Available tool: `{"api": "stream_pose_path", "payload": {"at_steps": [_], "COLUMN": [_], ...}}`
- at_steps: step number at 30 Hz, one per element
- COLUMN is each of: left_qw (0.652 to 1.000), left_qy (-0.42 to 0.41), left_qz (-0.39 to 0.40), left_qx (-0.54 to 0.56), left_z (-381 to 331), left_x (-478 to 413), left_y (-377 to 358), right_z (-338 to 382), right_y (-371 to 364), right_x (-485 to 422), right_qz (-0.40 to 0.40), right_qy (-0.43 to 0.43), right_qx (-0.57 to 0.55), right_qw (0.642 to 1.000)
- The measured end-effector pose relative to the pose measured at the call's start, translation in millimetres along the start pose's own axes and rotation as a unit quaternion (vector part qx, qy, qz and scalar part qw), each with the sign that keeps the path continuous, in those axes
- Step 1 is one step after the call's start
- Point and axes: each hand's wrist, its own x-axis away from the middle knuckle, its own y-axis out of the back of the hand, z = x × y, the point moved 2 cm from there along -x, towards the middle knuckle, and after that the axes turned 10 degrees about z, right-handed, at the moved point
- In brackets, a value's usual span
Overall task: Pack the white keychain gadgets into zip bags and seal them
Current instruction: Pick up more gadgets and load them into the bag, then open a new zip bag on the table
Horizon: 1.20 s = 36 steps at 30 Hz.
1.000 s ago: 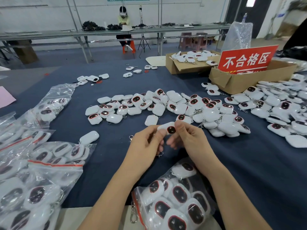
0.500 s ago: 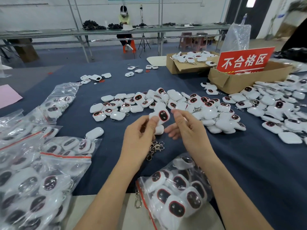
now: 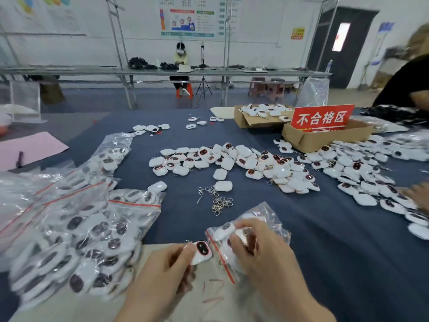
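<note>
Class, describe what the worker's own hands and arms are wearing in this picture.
The left hand and right hand wear no gloves; no ring, watch or bracelet shows. The left forearm and right forearm are bare down to the picture's lower edge, with no sleeve in view. Blur hides finer detail of the fingers.

The left hand (image 3: pixel 167 263) and right hand (image 3: pixel 262 249) are bare, and so are the left forearm (image 3: pixel 145 305) and right forearm (image 3: pixel 301 298).

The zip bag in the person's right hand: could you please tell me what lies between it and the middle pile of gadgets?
In the head view, loose metal clasps and two lone white gadgets lie on the blue cloth there.
</note>
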Motion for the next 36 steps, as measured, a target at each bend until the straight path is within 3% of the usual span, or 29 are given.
{"api": "stream_pose_path", "payload": {"at_steps": [3, 7, 14, 20, 23, 26, 29, 33, 36], "left_qw": [0.998, 0.998, 0.997, 0.999, 0.997, 0.986, 0.982, 0.993, 0.977], "left_qy": [0.014, 0.005, 0.008, -0.027, -0.047, -0.061, -0.035, -0.068, -0.101], "left_qz": [0.038, 0.058, 0.072, 0.038, 0.025, 0.085, 0.145, 0.049, -0.025], "left_qx": [0.056, 0.022, 0.007, 0.015, -0.053, -0.134, -0.119, -0.08, -0.185], "left_z": [2.9, 2.2, -9.0, -32.5, -36.9, -33.2, -24.1, -15.7, -14.6], "left_x": [5.5, 4.6, 5.9, 5.9, 5.6, 6.1, 7.1, 5.2, 1.9], "left_y": [-12.9, -29.1, -46.5, -71.2, -74.5, -72.1, -69.8, -77.1, -81.0], "right_z": [-2.4, -3.9, -8.8, -10.6, -14.6, -19.3, -23.0, -19.0, -17.0], "right_y": [-17.9, -22.4, -28.2, -24.6, -17.9, -13.6, -12.7, -12.5, -10.0], "right_x": [28.4, 37.8, 42.5, 41.5, 40.3, 42.7, 46.5, 49.3, 51.4], "right_qz": [-0.01, -0.05, -0.143, -0.096, -0.076, -0.07, -0.066, -0.056, -0.057], "right_qy": [0.054, 0.09, 0.106, 0.081, 0.055, 0.04, 0.044, 0.088, 0.101], "right_qx": [0.076, 0.123, 0.063, 0.001, -0.001, 0.011, 0.03, 0.034, 0.04], "right_qw": [0.996, 0.987, 0.982, 0.992, 0.996, 0.997, 0.996, 0.994, 0.992]}}
